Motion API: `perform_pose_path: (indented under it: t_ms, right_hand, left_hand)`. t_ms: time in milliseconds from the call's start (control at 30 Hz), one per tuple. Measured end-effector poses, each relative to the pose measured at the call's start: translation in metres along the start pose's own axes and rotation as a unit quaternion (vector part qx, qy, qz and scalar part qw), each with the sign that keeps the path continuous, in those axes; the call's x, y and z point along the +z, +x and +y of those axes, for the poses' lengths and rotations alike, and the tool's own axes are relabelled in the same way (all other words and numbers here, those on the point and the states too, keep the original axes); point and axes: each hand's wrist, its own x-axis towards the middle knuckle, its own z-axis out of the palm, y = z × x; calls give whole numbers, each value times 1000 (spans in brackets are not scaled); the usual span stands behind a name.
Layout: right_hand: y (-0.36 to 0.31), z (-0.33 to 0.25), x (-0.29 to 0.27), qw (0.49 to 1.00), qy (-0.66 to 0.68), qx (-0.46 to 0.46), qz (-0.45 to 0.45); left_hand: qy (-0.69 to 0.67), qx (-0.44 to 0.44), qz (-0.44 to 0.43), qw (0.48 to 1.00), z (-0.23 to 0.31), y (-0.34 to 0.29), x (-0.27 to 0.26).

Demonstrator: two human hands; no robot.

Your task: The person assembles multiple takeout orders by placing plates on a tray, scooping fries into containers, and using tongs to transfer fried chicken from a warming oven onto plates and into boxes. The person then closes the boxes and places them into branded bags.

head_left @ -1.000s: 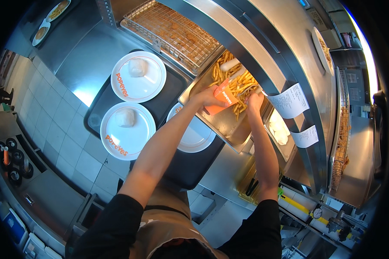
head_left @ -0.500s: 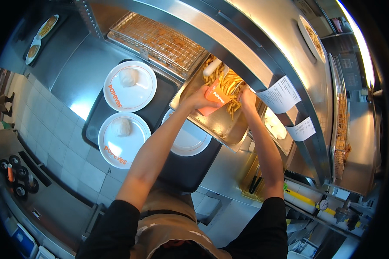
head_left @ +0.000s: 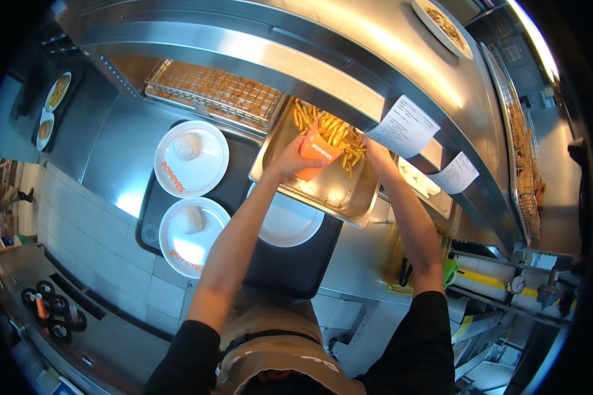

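Observation:
My left hand [head_left: 288, 160] is closed around an orange french fry carton [head_left: 319, 150], tilted over a metal pan [head_left: 304, 192]. Loose french fries [head_left: 303, 116] lie in the far part of that pan, and several stick up at the carton's mouth. Against the fries on the right is my right hand [head_left: 377, 153]; its fingers are partly hidden by the fries and a hanging paper slip, so their grip does not show. Left of the pan, two white plates [head_left: 207, 158] each bear a white rounded lump [head_left: 186, 146]. A third plate [head_left: 290, 224] lies partly under my left forearm.
Dark trays [head_left: 296, 273] carry the plates. A wire basket [head_left: 211, 92] of fried pieces stands beyond them. A metal shelf [head_left: 244, 45] overhangs the pan, with paper slips [head_left: 403, 126] hanging from it. Right of the pan is another pan [head_left: 435, 197] with white contents.
The view has shifted, moving the shelf and plates within it. A white rounded object among the fries no longer shows. Both hands stay at the carton and fries.

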Motion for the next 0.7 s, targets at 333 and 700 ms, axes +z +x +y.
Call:
perform_pose_path:
  t_ms: [333,700]
  right_hand:
    - [18,-1,-49,988,-100,-115,15]
    - [8,7,-66,960,-185,-198,66]
  left_hand:
    - [-1,-10,-23,1000,4,-3,4]
    - [17,-49,-52,997,62,-52,10]
